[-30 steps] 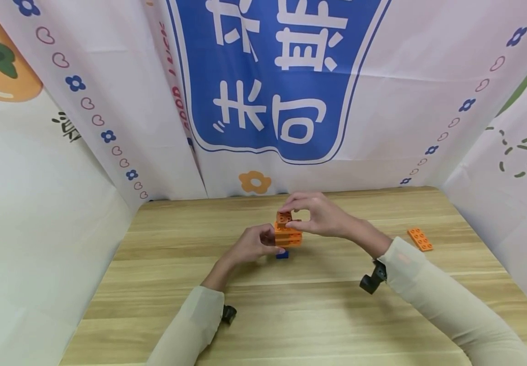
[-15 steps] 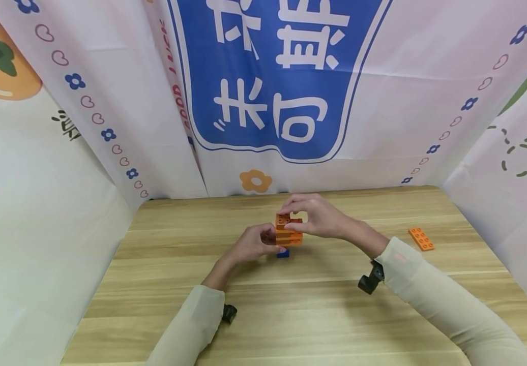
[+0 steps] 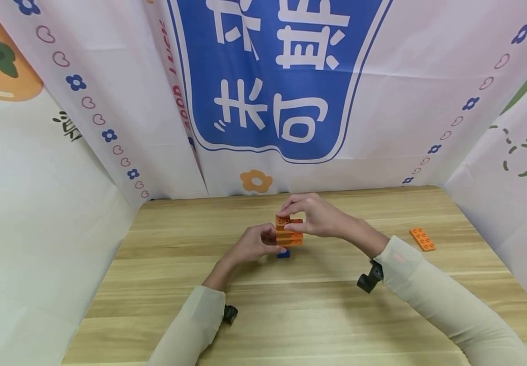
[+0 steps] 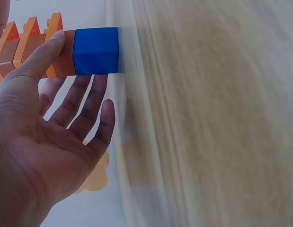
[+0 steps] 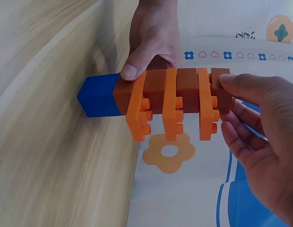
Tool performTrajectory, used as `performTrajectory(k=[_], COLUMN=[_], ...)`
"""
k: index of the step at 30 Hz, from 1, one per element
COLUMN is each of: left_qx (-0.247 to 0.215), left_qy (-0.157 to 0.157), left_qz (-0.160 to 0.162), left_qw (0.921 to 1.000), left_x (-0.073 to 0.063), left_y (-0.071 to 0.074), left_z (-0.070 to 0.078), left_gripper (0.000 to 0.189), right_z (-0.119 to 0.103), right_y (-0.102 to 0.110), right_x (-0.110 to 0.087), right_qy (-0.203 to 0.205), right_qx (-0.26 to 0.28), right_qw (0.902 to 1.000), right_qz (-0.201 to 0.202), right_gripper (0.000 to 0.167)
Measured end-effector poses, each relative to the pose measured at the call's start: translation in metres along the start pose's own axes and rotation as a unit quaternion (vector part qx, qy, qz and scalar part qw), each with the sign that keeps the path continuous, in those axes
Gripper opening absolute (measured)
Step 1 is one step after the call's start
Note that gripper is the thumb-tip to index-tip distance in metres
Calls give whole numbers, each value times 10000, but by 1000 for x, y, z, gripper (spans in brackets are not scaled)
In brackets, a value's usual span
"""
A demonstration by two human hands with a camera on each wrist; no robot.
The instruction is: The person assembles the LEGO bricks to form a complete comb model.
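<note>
A toy-brick tower stands upright on the table, held by both hands. Its base is a blue block. Above that, brown square blocks alternate with orange plates whose studded ends jut out to one side. My left hand pinches the lower part, thumb on the lowest brown block and some fingers behind the tower. At the top, my right hand grips the uppermost brown block between thumb and fingers.
A loose orange studded plate lies at the right of the wooden table. Printed white cloth hangs behind the table's back edge and along both sides.
The top brown block and my right hand have shifted down slightly onto the tower, and more of the orange plate below shows. My left hand keeps its grip.
</note>
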State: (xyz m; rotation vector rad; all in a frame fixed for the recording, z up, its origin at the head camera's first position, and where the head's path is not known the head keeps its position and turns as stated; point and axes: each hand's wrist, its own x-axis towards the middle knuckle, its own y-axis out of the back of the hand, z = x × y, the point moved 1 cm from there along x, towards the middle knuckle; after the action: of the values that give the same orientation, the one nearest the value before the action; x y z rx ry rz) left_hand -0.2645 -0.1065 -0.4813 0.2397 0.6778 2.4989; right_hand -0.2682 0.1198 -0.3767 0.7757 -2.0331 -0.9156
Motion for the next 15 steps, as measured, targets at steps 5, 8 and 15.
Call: performTrajectory(k=[5, 8, 15], left_qx=[45, 51, 43], left_qy=[1, 17, -16], left_qz=[34, 36, 14], left_qw=[10000, 10000, 10000], left_x=[-1, -1, 2], left_y=[-1, -1, 0], left_z=[1, 0, -1], left_gripper=[23, 22, 22], right_z=[-2, -3, -4], right_y=[1, 3, 4], right_x=[2, 4, 5], right_qy=[-37, -114, -436], right_qx=[-60, 32, 172], right_qw=[9998, 9995, 9980], right_qz=[-189, -284, -413], right_gripper=[29, 28, 30])
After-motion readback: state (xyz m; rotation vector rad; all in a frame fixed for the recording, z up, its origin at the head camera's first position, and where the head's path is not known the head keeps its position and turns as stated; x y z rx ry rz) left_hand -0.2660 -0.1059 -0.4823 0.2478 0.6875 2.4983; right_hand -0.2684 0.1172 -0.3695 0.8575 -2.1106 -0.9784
